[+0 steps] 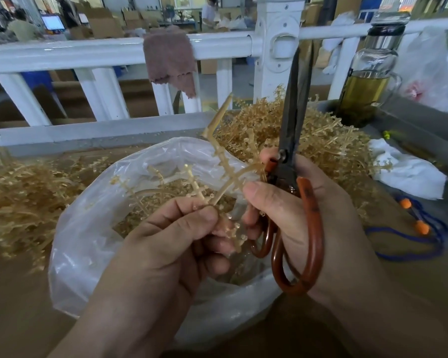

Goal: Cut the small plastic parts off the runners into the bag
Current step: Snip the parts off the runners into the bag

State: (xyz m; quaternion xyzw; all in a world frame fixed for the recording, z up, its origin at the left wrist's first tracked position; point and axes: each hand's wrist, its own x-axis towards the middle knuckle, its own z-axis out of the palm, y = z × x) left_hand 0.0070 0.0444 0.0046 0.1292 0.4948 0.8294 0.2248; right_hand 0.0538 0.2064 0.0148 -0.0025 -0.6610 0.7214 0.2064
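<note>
Left hand (171, 244) pinches the amber runner (221, 158) above the open plastic bag (88, 241) at the tabletop's near edge, right hand (326, 208) grips closed scissors (291, 120) pointing up, and with fingers so near the blades a nick seems possible.

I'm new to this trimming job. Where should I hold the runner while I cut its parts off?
Pinch the runner at its near, lower end, coming from below on the left, as the left hand does. The branches with parts fan up and away over the bag, so that end likely keeps fingers clear of the scissors in the right hand.
</note>
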